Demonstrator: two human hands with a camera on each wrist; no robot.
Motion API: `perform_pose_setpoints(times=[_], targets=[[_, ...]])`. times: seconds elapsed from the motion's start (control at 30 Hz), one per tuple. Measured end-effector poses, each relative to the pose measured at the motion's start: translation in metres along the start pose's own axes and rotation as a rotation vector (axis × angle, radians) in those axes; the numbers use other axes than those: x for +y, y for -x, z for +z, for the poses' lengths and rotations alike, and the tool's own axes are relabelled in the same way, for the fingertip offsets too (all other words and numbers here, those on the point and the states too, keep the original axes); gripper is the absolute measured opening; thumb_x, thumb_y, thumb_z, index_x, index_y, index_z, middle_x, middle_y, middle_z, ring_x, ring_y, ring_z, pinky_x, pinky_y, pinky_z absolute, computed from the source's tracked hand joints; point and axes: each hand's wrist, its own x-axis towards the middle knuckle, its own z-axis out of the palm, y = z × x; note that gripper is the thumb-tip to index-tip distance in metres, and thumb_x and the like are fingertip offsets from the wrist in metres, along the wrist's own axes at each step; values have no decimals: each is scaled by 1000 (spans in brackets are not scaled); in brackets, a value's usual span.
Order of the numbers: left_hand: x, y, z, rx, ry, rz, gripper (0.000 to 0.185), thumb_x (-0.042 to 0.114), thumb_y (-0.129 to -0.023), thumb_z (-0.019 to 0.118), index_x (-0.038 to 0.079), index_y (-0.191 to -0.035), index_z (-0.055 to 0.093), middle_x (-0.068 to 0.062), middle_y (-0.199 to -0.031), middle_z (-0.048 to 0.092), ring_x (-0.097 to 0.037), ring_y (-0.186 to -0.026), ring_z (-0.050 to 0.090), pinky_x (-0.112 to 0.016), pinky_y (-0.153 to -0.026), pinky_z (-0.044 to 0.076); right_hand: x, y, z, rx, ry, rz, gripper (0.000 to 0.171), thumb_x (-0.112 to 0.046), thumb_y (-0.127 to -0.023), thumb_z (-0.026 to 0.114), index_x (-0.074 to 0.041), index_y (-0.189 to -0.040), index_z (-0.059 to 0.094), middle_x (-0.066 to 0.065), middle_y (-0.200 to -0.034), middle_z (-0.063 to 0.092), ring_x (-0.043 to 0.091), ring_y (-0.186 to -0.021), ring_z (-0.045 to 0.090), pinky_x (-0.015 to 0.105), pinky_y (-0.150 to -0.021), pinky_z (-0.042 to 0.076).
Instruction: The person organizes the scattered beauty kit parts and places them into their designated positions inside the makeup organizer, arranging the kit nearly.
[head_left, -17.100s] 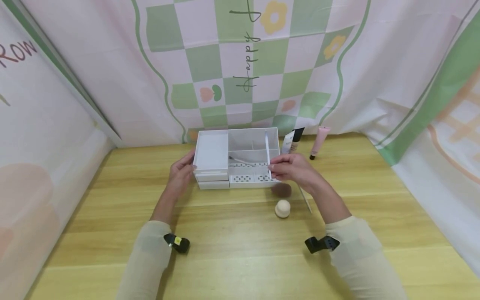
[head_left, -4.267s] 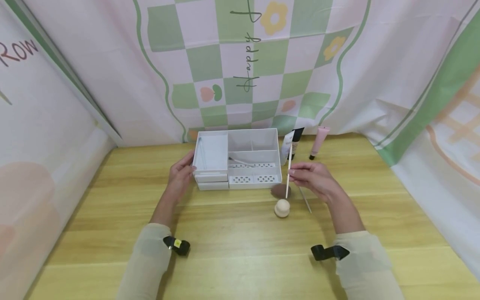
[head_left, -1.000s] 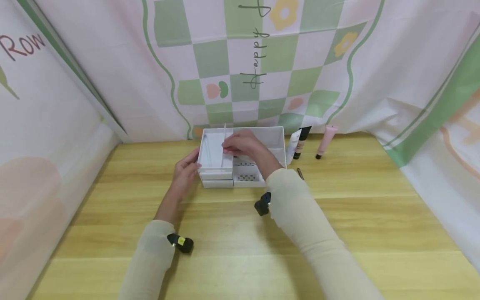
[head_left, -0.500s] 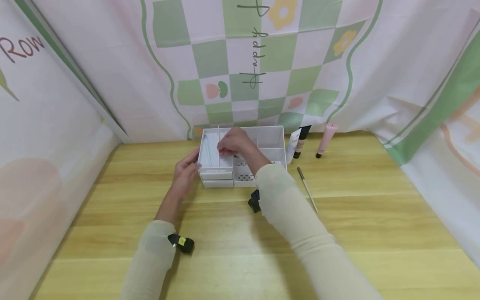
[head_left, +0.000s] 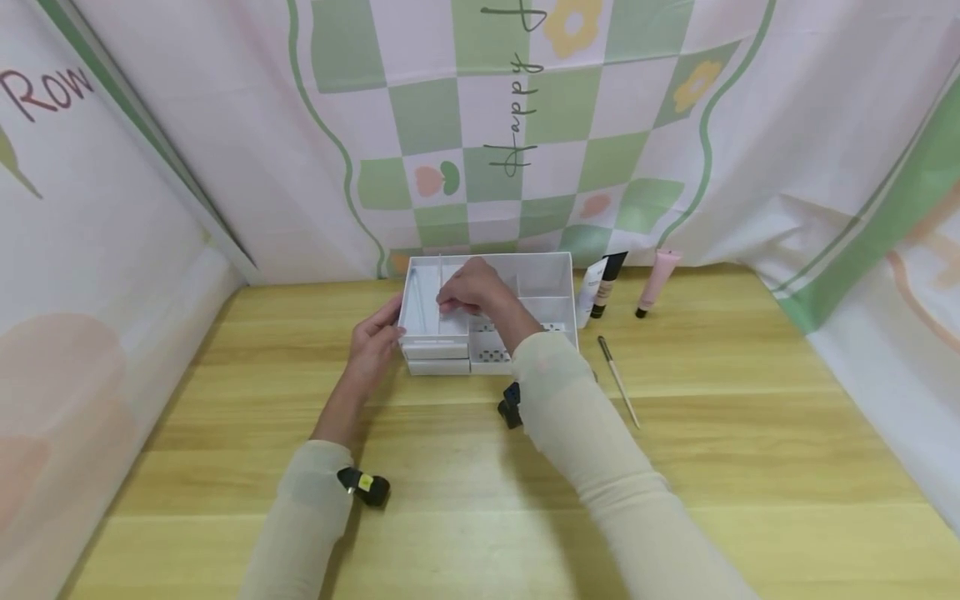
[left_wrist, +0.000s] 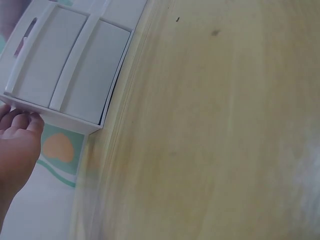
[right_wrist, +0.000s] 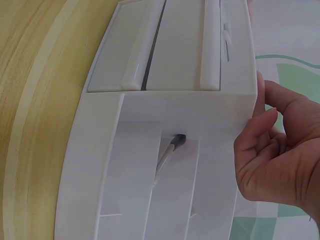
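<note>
table (head_left: 465, 467): we see a wood-grain top bearing everything; tent cloth (head_left: 525, 125) stands behind it.
organizer (head_left: 551, 275): white plastic box at the far middle of the table, open compartments on top, two small drawers (left_wrist: 70, 70) in its left front. we judge it light, stiff and smooth-walled, so liable to slide when poked; best braced at a corner or side wall.
left hand (head_left: 372, 343): fingers laid against the organizer's left front corner, lightly bent, steadying it; the left wrist view shows fingertips (left_wrist: 22, 120) touching the edge.
right hand (head_left: 472, 287): over the left compartment, fingers pinching a thin white stick (head_left: 439, 271) that stands near upright in it.
stick: we judge it very light, stiff but thin, easy to snap or let slip; take it near the middle with fingertips.
brush (right_wrist: 167, 152): lies in a middle slot, dark tip toward the front.
loose items: a second thin stick (head_left: 618, 382) on the table right of the box; two tubes (head_left: 603, 287) and a pink tube (head_left: 656, 283) lean at the cloth.
</note>
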Motion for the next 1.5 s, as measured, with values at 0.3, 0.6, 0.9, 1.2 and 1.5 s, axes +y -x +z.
perform_pose_setpoints(times=[0.3, 0.6, 0.9, 1.2, 1.5], targets=[[2, 1, 1, 1, 8, 10, 62, -9, -95, 40, -3, -156, 29, -12, -169, 25, -26, -158, 24, -33, -126, 34, -3, -3, 2, 27, 98, 6, 21, -9, -82, 76, 2, -100, 77, -9, -46, 62, 4, -37, 34, 17, -39, 25], [2, 0, 2, 3, 7, -8, 64, -8, -94, 41, -2, -156, 29, -12, -169, 26, -26, -158, 26, -28, -122, 39, -1, -10, 5, 79, 198, 16, 19, -13, -80, 80, -4, -97, 80, -10, -49, 61, 5, -39, 35, 18, -40, 29], [1, 1, 4, 12, 6, -9, 64, -9, -93, 41, -2, -156, 30, -13, -169, 26, -26, -158, 25, -32, -125, 35, -1, -8, 5, 94, 221, 5, 15, -11, -78, 80, -6, -92, 81, -9, -52, 62, 7, -40, 36, 19, -40, 31], [1, 0, 4, 14, -6, -8, 64, -8, -94, 43, -2, -156, 30, -13, -168, 27, -26, -157, 27, -34, -126, 34, 12, -2, 1, 69, 10, -87, 19, -8, -87, 72, -2, -104, 79, -3, -63, 71, 3, -50, 56, 14, -46, 41], [0, 1, 1, 20, -7, -15, 62, -8, -95, 41, -1, -156, 30, -12, -169, 27, -25, -158, 26, -27, -122, 38, 29, 15, -13, 20, -224, -172, 24, -6, -95, 65, 4, -116, 72, 11, -95, 74, 6, -62, 65, 17, -63, 61]])
